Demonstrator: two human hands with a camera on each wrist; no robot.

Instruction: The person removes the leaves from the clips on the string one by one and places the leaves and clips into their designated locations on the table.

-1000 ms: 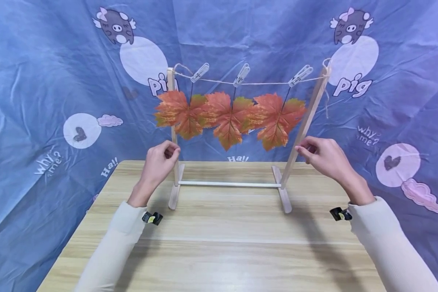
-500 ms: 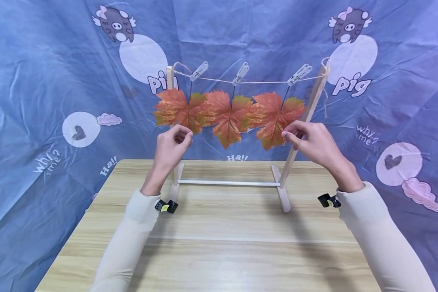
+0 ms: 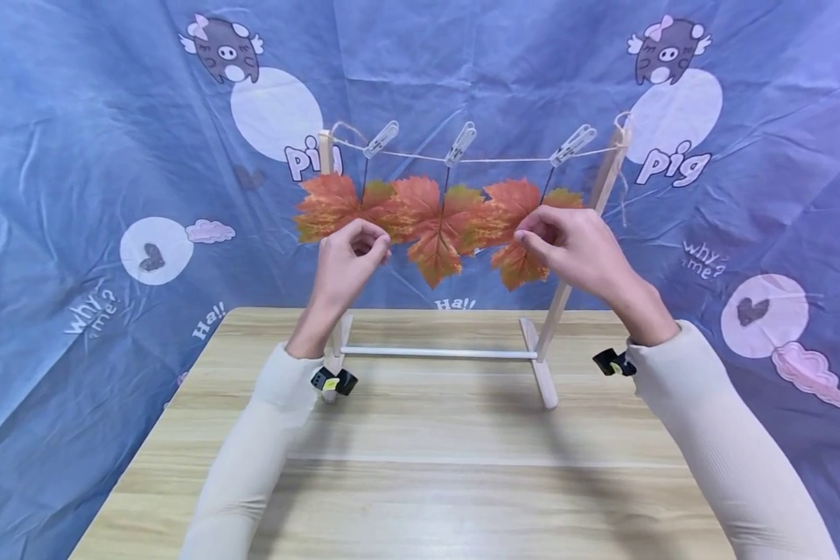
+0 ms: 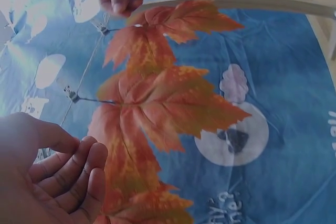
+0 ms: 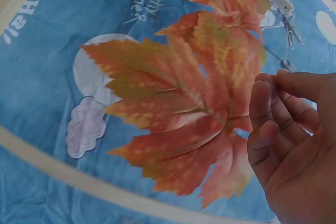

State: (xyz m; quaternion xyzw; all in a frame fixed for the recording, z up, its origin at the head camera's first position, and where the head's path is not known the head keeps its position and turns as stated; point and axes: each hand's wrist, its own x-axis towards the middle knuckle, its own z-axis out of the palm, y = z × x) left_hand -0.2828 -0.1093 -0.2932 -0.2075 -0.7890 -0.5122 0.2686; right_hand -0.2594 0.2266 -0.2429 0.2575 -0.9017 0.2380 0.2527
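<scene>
Head view: a person in pale sleeves raises both hands toward a row of artificial maple leaves strung on a wooden stand, against a blue cloth printed with pigs and lettering. At far left, a small black device sits at the left cuff, covering part of the stand's foot. Left post stands upright, a knot of twine at its top. Left leaf, orange with green edges, hangs by its stem from a translucent clip. Left hand is closed, thumb and fingertips drawn together, in front of that leaf's lower part; whether they touch cannot be told. At center, the middle leaf hangs from a second clip on the twine, overlapping its neighbors. Below, a white crossbar joins the posts above the wood-grain counter. Right leaf hangs from a third clip, partly covered by the right hand, likewise closed with thumb against fingertips; contact is unclear. Right post leans outward in the view behind it. At far right, another black device sits at the cuff.
</scene>
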